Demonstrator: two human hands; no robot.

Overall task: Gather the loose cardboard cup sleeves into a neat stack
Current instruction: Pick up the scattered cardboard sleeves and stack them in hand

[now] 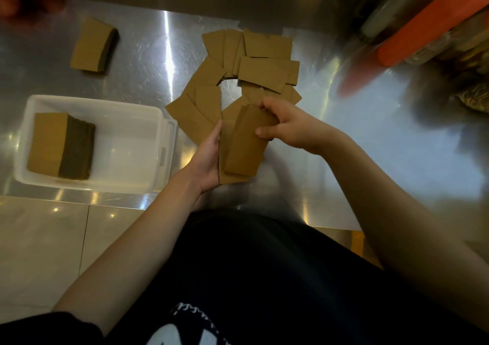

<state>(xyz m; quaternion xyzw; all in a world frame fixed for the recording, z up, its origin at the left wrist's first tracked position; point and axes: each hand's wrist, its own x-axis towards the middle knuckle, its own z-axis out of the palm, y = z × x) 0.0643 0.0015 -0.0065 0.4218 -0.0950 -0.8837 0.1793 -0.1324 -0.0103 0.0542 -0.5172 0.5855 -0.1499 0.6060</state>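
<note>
Bare steel counter (370, 146) lies open to the right of the loose cup sleeves (264, 53), up to the blurred orange-lidded containers (423, 27) at the far right. On the left a white plastic tub (169, 143) (a sleeve stack (53, 143) fills its left half) stands just beside the spread. A free strip runs between the tub and the far-left stack (92, 45). The left hand (209, 159) and right hand (285, 125), gripping a sleeve bundle (243, 148), block the near middle.

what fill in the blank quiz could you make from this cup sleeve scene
1. The held sleeves are gripped by ____ hands, the left hand and the right hand.
2. The white bin contains ____ stack of sleeves.
3. The loose sleeves lie on the counter, not in the ____.
Missing words: both; one; bin.
</note>
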